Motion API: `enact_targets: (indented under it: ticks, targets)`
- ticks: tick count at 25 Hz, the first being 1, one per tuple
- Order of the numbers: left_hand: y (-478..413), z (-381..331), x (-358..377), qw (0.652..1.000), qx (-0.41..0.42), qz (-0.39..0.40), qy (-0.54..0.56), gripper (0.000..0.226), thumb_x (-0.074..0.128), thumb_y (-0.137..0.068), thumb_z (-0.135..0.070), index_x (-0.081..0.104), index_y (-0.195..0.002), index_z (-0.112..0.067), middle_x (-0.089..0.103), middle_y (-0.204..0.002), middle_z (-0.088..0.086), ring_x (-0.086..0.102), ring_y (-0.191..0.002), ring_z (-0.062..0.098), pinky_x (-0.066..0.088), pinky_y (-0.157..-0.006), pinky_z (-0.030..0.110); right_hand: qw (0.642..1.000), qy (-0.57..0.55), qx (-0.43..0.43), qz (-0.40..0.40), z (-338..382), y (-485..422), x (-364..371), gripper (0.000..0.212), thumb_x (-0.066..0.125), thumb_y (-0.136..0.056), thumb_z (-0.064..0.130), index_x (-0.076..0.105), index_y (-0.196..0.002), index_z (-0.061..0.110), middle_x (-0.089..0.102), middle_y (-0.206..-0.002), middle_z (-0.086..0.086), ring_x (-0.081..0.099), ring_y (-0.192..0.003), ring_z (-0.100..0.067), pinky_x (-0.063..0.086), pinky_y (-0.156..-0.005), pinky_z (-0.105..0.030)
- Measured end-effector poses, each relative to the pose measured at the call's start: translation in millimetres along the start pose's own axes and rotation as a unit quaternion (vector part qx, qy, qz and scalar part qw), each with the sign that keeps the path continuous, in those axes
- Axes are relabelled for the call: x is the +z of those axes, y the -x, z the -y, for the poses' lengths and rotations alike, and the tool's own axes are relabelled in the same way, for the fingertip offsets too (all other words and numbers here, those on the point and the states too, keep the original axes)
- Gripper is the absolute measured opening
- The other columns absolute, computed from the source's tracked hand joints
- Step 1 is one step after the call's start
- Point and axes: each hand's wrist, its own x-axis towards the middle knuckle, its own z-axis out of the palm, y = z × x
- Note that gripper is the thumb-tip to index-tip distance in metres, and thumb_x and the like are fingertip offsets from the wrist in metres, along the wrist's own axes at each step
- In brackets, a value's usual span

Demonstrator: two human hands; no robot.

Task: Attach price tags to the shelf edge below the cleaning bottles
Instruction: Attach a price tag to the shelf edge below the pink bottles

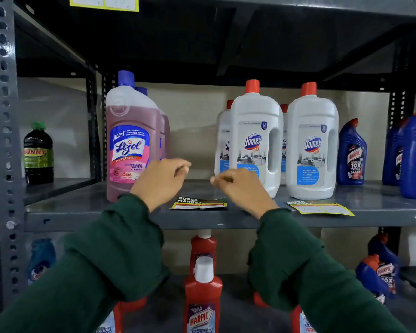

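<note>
Head view: price tag (199, 203) overhangs shelf edge (106, 218) between hands.

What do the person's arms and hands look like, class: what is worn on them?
Both arms wear long dark green sleeves of soft, thick fabric, bunched in folds at the wrists. The left hand and right hand are bare: no gloves, and no rings or watch visible.

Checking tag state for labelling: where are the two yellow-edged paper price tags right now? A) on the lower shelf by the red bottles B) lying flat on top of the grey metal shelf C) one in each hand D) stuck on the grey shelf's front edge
B: one yellow-edged paper price tag lies flat on the grey metal shelf between the hands, the other before the white Domex bottles.
</note>
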Motion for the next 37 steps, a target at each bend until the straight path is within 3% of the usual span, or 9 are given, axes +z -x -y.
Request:
enact_targets:
  ticks: [3, 6, 11, 14, 19, 24, 27, 33, 37]
  targets:
    - [-6.5, 1.7, 3.4, 0.971, -0.036, 0.227, -0.064, 0.024, 0.049, -0.093, -0.022, 0.067, -0.106, -0.011, 0.068, -0.112, 0.010, 0.057, -0.106, 0.026, 0.043, -0.088, 0.029, 0.979, 0.150, 0.063, 0.126, -2.5, -3.2, 5.0, 0.042, 0.058, -0.082, 0.044, 0.069, -0.083, 0.004, 0.064, -0.083, -0.014, 0.056, -0.092, -0.032, 0.048, -0.082, -0.041]
    - [-7.2, -0.7, 6.6, 0.945, -0.026, 0.308, -0.107, 0.023, 0.056, -0.090, -0.027, 0.068, -0.107, -0.015, 0.069, -0.110, 0.005, 0.059, -0.102, 0.022, 0.043, -0.084, 0.026, 0.977, 0.141, 0.059, 0.146, -4.2, -5.6, 6.3, 0.032, 0.062, -0.082, 0.037, 0.070, -0.085, 0.005, 0.065, -0.090, -0.012, 0.056, -0.094, -0.029, 0.046, -0.085, -0.038]
    - [-8.5, -1.0, 2.2, 0.976, -0.061, 0.210, -0.004, 0.018, 0.063, -0.087, -0.022, 0.070, -0.102, -0.018, 0.072, -0.100, 0.001, 0.061, -0.084, 0.011, 0.041, -0.068, 0.018, 0.986, -0.120, 0.087, 0.075, -1.8, -0.6, -3.3, 0.011, 0.067, -0.081, 0.016, 0.064, -0.071, 0.013, 0.065, -0.077, 0.000, 0.059, -0.078, -0.014, 0.045, -0.066, -0.019]
    - [1.6, -5.0, -12.3, 0.983, -0.062, 0.162, 0.051, 0.011, 0.063, -0.086, -0.022, 0.071, -0.094, -0.021, 0.070, -0.086, -0.005, 0.057, -0.069, -0.004, 0.038, -0.055, 0.004, 0.982, -0.174, 0.053, 0.046, 7.1, 11.0, -5.2, 0.002, 0.065, -0.082, 0.016, 0.066, -0.084, 0.015, 0.064, -0.077, 0.008, 0.060, -0.078, -0.009, 0.048, -0.069, -0.017]
    - [45.1, -2.2, -33.2, 0.993, -0.038, 0.102, 0.040, 0.010, 0.066, -0.084, -0.019, 0.073, -0.090, -0.018, 0.064, -0.071, -0.011, 0.053, -0.061, -0.009, 0.034, -0.057, 0.002, 0.997, -0.055, -0.061, 0.001, 25.8, 42.6, 7.8, 0.011, 0.067, -0.081, 0.021, 0.071, -0.091, 0.017, 0.052, -0.066, 0.023, 0.051, -0.070, -0.001, 0.038, -0.059, -0.012]
    - [89.4, 16.2, -18.1, 0.998, -0.003, 0.048, -0.047, 0.011, 0.067, -0.082, -0.014, 0.073, -0.090, -0.019, 0.069, -0.079, 0.001, 0.051, -0.080, 0.024, 0.035, -0.069, 0.025, 0.979, 0.128, -0.153, -0.039, 17.1, 62.9, 45.6, 0.014, 0.065, -0.079, 0.028, 0.071, -0.082, 0.017, 0.067, -0.078, -0.005, 0.049, -0.082, -0.027, 0.045, -0.074, -0.045]
    - [97.6, 19.2, -9.7, 0.998, 0.015, -0.003, -0.069, 0.008, 0.066, -0.080, -0.015, 0.073, -0.082, -0.017, 0.067, -0.081, 0.003, 0.048, -0.080, 0.024, 0.040, -0.070, 0.035, 0.985, 0.095, -0.130, -0.067, 18.3, 64.2, 49.3, 0.013, 0.070, -0.076, 0.025, 0.071, -0.074, 0.013, 0.057, -0.082, -0.008, 0.047, -0.083, -0.027, 0.044, -0.073, -0.044]
    - [95.9, 20.4, -6.7, 0.998, -0.005, 0.004, -0.063, 0.006, 0.072, -0.077, -0.013, 0.074, -0.082, -0.015, 0.065, -0.103, 0.002, 0.044, -0.103, 0.023, 0.022, -0.084, 0.020, 0.989, 0.089, -0.112, -0.031, 19.7, 62.6, 45.5, 0.015, 0.072, -0.074, 0.028, 0.072, -0.073, 0.012, 0.051, -0.086, -0.003, 0.042, -0.088, -0.023, 0.042, -0.080, -0.046]
    - [95.8, 16.1, -1.4, 0.998, 0.005, 0.010, -0.063, 0.009, 0.075, -0.074, -0.021, 0.073, -0.078, -0.013, 0.070, -0.104, 0.006, 0.053, -0.105, 0.025, 0.026, -0.085, 0.019, 0.989, 0.087, -0.092, -0.071, 18.0, 59.3, 52.3, 0.018, 0.078, -0.067, 0.025, 0.069, -0.065, 0.009, 0.055, -0.085, -0.006, 0.047, -0.084, -0.024, 0.046, -0.074, -0.044]
